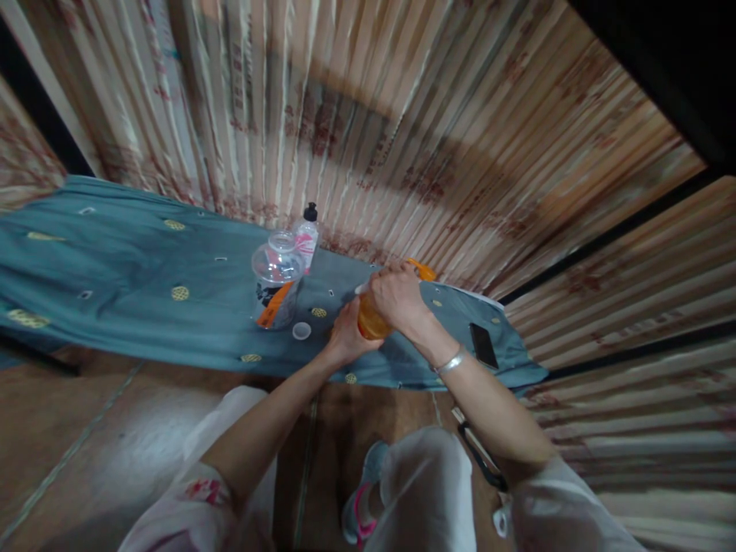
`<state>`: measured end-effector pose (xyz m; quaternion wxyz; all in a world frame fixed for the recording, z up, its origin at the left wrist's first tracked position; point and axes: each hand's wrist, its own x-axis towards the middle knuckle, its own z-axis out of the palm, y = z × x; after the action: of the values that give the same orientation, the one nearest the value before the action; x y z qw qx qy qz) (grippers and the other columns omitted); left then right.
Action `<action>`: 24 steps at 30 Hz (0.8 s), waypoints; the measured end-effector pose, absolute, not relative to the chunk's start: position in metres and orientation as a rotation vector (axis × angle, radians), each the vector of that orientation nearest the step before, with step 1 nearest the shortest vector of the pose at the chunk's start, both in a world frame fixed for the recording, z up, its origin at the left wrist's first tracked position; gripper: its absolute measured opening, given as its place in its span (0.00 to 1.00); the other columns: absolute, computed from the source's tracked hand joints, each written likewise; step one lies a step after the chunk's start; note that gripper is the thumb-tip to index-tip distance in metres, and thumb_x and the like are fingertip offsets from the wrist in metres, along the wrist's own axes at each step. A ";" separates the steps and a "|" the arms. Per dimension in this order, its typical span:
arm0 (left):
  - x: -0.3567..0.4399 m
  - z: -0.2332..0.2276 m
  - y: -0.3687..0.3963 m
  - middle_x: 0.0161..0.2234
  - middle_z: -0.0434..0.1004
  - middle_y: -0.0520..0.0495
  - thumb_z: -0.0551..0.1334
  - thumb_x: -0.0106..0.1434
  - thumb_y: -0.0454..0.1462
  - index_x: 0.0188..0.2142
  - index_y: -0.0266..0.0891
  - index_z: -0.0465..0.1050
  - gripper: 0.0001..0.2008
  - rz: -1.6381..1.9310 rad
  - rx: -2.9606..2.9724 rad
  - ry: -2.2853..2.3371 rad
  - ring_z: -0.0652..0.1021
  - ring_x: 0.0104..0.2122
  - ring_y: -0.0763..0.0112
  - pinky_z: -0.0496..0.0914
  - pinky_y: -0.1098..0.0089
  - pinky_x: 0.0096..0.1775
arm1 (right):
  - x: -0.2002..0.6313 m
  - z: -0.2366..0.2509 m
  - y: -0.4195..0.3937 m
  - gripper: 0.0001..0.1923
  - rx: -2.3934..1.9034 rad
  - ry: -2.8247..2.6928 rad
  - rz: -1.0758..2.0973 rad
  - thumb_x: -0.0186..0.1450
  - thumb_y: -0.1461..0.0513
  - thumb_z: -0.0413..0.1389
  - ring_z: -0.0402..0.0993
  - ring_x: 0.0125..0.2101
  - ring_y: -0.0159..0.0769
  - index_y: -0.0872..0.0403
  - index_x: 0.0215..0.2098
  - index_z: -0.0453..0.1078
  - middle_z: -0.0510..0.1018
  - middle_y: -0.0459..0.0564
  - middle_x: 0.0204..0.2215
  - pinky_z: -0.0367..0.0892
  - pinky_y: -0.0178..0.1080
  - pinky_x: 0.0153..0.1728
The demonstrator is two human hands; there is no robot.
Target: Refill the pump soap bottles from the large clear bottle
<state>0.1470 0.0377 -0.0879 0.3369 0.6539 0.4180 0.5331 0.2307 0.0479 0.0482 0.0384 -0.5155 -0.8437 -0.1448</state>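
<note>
Both my hands meet over an orange bottle (371, 322) on the teal cloth (143, 284). My left hand (348, 337) grips its lower body from the near side. My right hand (396, 295) is closed over its top, hiding the neck and cap. A silver bracelet (449, 362) circles my right wrist. To the left stands a clear plastic cup with a domed lid (277, 280) and an orange label. Behind the cup stands a small white bottle with a black cap (307, 236). A small white round lid (301, 330) lies flat just in front of the cup.
A black phone (483, 345) lies on the cloth right of my hands. An orange object (422, 269) shows behind my right hand. Striped curtains (402, 115) hang behind the cloth. Wooden floor (86, 437), my knees and a pink-trimmed shoe (359, 514) are below.
</note>
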 end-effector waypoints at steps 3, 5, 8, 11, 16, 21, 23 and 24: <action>0.144 -0.083 0.038 0.45 0.75 0.42 0.72 0.39 0.36 0.47 0.40 0.67 0.33 1.385 1.700 1.036 0.75 0.46 0.50 0.71 0.52 0.49 | 0.229 0.046 0.029 0.15 -1.584 -2.600 -0.495 0.67 0.67 0.42 0.65 0.44 0.46 0.59 0.39 0.72 0.74 0.61 0.38 0.57 0.49 0.45; 0.143 -0.080 0.037 0.45 0.75 0.42 0.71 0.41 0.37 0.46 0.40 0.66 0.31 1.413 1.689 1.004 0.76 0.46 0.50 0.71 0.53 0.48 | 0.236 0.039 0.011 0.16 -1.476 -2.609 -0.547 0.67 0.66 0.43 0.63 0.51 0.47 0.59 0.45 0.70 0.74 0.61 0.46 0.57 0.48 0.48; 0.143 -0.076 0.036 0.45 0.75 0.43 0.71 0.41 0.36 0.45 0.40 0.66 0.30 1.433 1.682 0.965 0.77 0.45 0.51 0.72 0.54 0.47 | 0.255 0.018 -0.012 0.21 -1.306 -2.540 -0.566 0.68 0.65 0.43 0.53 0.62 0.45 0.56 0.57 0.63 0.66 0.57 0.60 0.55 0.48 0.54; 0.142 -0.073 0.035 0.45 0.75 0.44 0.70 0.41 0.34 0.47 0.40 0.65 0.31 1.429 1.666 0.963 0.77 0.44 0.53 0.72 0.56 0.47 | 0.274 -0.011 -0.026 0.24 -1.235 -2.332 -0.514 0.68 0.66 0.42 0.51 0.65 0.41 0.52 0.61 0.59 0.64 0.56 0.61 0.56 0.48 0.58; 0.140 -0.070 0.033 0.47 0.74 0.45 0.72 0.39 0.34 0.48 0.39 0.63 0.35 1.417 1.612 1.021 0.76 0.47 0.55 0.71 0.57 0.49 | 0.277 -0.045 -0.030 0.28 -1.278 -1.810 -0.092 0.68 0.63 0.42 0.52 0.65 0.38 0.48 0.66 0.51 0.58 0.54 0.65 0.53 0.49 0.63; 0.140 -0.070 0.032 0.47 0.74 0.43 0.73 0.40 0.34 0.48 0.40 0.64 0.34 1.387 1.617 1.034 0.76 0.48 0.55 0.70 0.58 0.51 | 0.273 -0.046 -0.005 0.24 -1.264 -1.340 0.426 0.63 0.56 0.49 0.62 0.60 0.39 0.51 0.57 0.64 0.68 0.52 0.59 0.54 0.48 0.62; 0.139 -0.073 0.032 0.48 0.74 0.44 0.72 0.39 0.33 0.49 0.40 0.63 0.36 1.395 1.629 1.043 0.75 0.49 0.55 0.69 0.57 0.51 | 0.276 -0.041 0.013 0.23 -1.147 -1.134 0.684 0.60 0.55 0.51 0.69 0.54 0.39 0.51 0.52 0.67 0.74 0.50 0.53 0.59 0.47 0.58; 0.139 -0.075 0.032 0.49 0.73 0.44 0.72 0.39 0.33 0.49 0.40 0.62 0.37 1.402 1.628 1.042 0.75 0.49 0.55 0.69 0.57 0.52 | 0.278 -0.037 0.023 0.22 -1.086 -1.080 0.818 0.57 0.54 0.52 0.70 0.52 0.38 0.51 0.48 0.69 0.76 0.48 0.50 0.60 0.46 0.57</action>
<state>0.1390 0.0317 -0.0754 0.3681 0.6338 0.4056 0.5461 0.2783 0.0234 -0.0372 0.6464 -0.4772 -0.4747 0.3593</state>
